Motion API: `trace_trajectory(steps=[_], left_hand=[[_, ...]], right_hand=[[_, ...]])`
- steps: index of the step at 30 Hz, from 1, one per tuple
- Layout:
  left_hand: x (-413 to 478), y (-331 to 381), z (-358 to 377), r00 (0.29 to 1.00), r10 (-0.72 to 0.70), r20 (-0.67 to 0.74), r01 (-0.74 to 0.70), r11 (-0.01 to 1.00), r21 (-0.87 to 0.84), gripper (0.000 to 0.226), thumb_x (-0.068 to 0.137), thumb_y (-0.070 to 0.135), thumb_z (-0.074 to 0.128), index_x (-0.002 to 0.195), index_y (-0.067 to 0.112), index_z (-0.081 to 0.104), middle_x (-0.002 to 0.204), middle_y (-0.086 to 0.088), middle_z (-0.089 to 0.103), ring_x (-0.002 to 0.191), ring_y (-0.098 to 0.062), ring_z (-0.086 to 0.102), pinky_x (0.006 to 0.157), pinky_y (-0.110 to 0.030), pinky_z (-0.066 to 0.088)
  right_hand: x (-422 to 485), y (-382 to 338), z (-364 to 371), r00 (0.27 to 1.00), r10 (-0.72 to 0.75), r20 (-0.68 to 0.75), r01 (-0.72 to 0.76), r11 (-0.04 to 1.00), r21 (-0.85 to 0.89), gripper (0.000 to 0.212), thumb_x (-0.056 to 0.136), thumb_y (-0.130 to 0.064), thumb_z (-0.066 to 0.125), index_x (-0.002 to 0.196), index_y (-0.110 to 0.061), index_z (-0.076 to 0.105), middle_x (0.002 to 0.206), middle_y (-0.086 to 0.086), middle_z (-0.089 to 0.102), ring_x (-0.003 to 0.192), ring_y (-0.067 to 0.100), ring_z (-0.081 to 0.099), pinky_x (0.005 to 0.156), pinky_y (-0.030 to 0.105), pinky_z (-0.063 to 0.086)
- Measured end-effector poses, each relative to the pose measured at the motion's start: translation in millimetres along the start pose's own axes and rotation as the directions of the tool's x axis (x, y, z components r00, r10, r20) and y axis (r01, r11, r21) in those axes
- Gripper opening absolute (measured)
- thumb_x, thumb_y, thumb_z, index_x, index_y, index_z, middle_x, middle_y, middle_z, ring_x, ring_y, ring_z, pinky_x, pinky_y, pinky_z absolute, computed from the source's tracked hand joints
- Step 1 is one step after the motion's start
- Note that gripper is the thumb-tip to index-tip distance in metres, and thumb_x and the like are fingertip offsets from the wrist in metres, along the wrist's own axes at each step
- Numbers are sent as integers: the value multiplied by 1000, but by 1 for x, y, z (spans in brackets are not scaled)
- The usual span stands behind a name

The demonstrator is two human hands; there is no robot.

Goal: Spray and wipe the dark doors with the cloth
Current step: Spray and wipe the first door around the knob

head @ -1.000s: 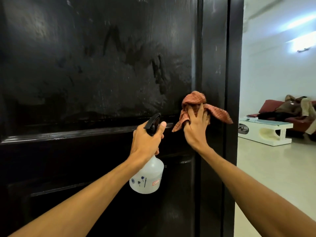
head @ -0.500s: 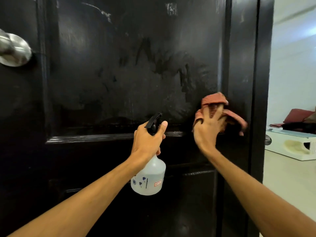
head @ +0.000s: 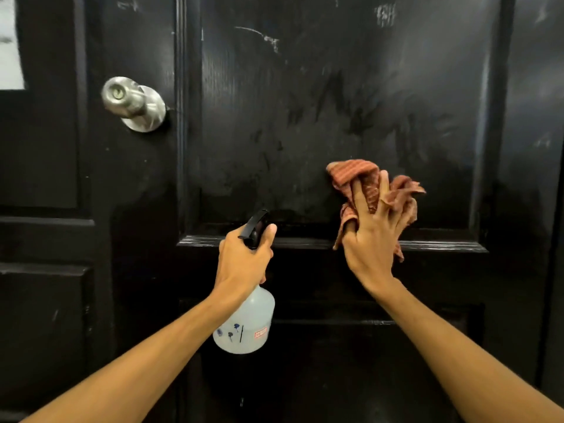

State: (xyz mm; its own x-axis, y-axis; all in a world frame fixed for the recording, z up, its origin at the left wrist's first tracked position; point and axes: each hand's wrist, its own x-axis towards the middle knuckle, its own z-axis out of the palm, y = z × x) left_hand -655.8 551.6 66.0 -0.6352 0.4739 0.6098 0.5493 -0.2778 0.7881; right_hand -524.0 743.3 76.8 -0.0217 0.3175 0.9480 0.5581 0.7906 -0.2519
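Cloth (head: 370, 190) bunched under right hand (head: 370, 242) on door (head: 335, 102).

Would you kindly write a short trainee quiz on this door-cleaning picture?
1. True or false: the right hand presses the cloth on the door.
2. Which hand holds the spray bottle?
3. The knob lies to which side of the cloth: A left, B right?

Key: 1 true; 2 the left hand; 3 A.
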Motion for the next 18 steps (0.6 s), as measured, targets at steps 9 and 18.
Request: trace_trajectory(steps=[9,18], left_hand=[[0,5,-62,991,26,-133,-21,999,41,30,98,41,64,98,12,70,82,-4,74,39,-18,53,44,-25,49],[-1,-4,-110,980,12,-199,0,998,64,29,100,40,63,96,12,68,80,-10,73,39,-19,53,45,-29,50]], right_hand=[[13,-85,8,996,-78,48,75,996,46,66,90,-22,52,152,-39,42,171,5,3,146,50,18,118,68,4],[4,-143,24,938,-326,120,329,944,-6,69,87,-27,48,155,-33,39,171,6,8,149,46,17,123,62,6]])
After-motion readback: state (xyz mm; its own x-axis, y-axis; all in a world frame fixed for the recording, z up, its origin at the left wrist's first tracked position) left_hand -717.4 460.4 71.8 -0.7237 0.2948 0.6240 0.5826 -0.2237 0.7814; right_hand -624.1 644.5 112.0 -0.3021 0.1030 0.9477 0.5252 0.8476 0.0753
